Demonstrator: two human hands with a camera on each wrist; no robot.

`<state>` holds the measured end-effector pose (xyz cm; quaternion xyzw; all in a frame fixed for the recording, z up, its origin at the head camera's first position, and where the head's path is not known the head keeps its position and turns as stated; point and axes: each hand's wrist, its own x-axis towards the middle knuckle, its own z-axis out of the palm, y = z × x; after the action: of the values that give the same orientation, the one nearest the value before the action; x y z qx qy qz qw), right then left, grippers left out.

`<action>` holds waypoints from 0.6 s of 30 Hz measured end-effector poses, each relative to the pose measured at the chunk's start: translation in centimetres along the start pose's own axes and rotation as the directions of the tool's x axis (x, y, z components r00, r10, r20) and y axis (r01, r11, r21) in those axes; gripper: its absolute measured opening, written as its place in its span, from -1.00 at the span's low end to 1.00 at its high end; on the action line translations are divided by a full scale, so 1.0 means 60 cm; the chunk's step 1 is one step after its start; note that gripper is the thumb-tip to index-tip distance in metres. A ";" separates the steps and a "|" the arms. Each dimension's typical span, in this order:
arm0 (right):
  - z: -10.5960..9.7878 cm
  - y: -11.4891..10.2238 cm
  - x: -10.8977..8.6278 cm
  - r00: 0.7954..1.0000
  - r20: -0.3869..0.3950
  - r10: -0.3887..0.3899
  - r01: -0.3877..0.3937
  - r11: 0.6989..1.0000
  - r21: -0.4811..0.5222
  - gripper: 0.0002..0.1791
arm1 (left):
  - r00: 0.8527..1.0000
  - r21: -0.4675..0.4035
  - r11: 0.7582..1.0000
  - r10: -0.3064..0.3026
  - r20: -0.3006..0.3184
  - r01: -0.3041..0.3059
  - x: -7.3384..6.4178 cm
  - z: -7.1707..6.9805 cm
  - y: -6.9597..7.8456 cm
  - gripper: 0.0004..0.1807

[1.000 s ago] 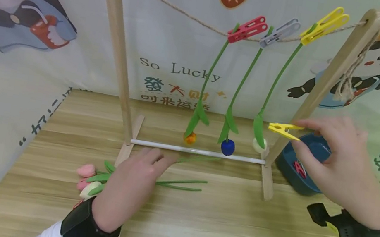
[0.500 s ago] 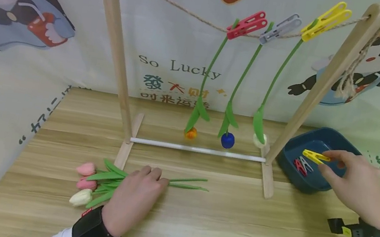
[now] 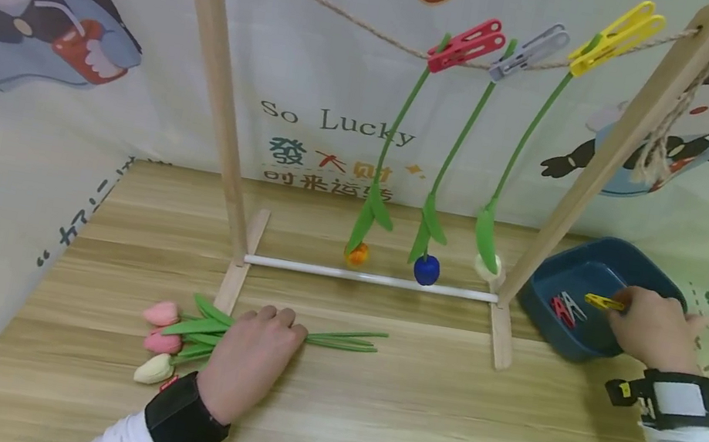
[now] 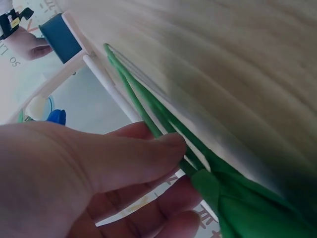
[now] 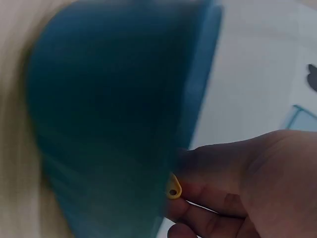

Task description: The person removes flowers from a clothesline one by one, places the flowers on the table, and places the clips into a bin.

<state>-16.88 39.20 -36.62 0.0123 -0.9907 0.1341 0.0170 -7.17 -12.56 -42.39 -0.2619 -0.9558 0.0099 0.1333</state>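
My left hand (image 3: 254,360) pinches the green stems (image 4: 158,109) of several artificial tulips between thumb and fingers, low over the table. Two pink tulip heads (image 3: 163,342) and a white one (image 3: 154,369) point left. Over the blue basin (image 3: 534,302), my right hand (image 3: 653,330) holds a yellow clothespin (image 3: 604,302) by its end. Red (image 3: 562,310) and grey (image 3: 574,306) clothespins lie in the basin. The right wrist view shows the basin's wall hiding most of the yellow clothespin.
A wooden frame (image 3: 220,73) with a rope (image 3: 333,14) stands behind the hands. Red (image 3: 467,46), grey (image 3: 530,53) and yellow (image 3: 617,40) clips hold three flowers upside down from it. A white rod (image 3: 373,280) joins the frame's feet.
My right hand has carried the yellow clothespin right and down from beside the post to over the basin. My left hand has come down with a green stem onto the tulip bunch.
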 end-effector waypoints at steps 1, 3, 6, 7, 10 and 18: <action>0.003 0.005 0.002 1.000 0.013 0.010 -0.010 1.000 -0.003 -0.66 | 1.000 0.000 1.000 -0.001 0.004 0.001 0.000 0.001 -0.001 -0.85; 0.009 0.013 0.006 0.999 0.038 0.025 -0.024 1.000 -0.007 -0.66 | 1.000 -0.001 1.000 -0.001 0.010 0.001 0.001 0.003 -0.002 -0.85; 0.018 0.021 0.011 0.997 0.064 0.053 -0.052 0.999 -0.013 -0.62 | 1.000 0.000 1.000 -0.001 0.013 0.001 0.002 0.005 -0.003 -0.84; 0.020 0.023 0.013 0.996 0.070 0.060 -0.059 0.998 -0.012 -0.60 | 1.000 -0.001 1.000 -0.001 0.013 0.001 0.003 0.004 -0.003 -0.84; 0.025 0.026 0.015 0.995 0.076 0.065 -0.065 0.998 -0.008 -0.55 | 1.000 -0.002 1.000 -0.003 0.010 0.003 0.003 0.001 -0.004 -0.83; 0.001 0.009 0.003 1.000 0.010 0.026 -0.026 1.000 0.008 -0.54 | 1.000 -0.042 0.999 -0.019 -0.018 0.018 0.004 -0.028 -0.009 -0.76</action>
<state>-17.10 39.72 -36.85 0.0001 -0.9903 0.1382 0.0103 -7.18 -12.98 -40.64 -0.2558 -0.9569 -0.0138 0.1365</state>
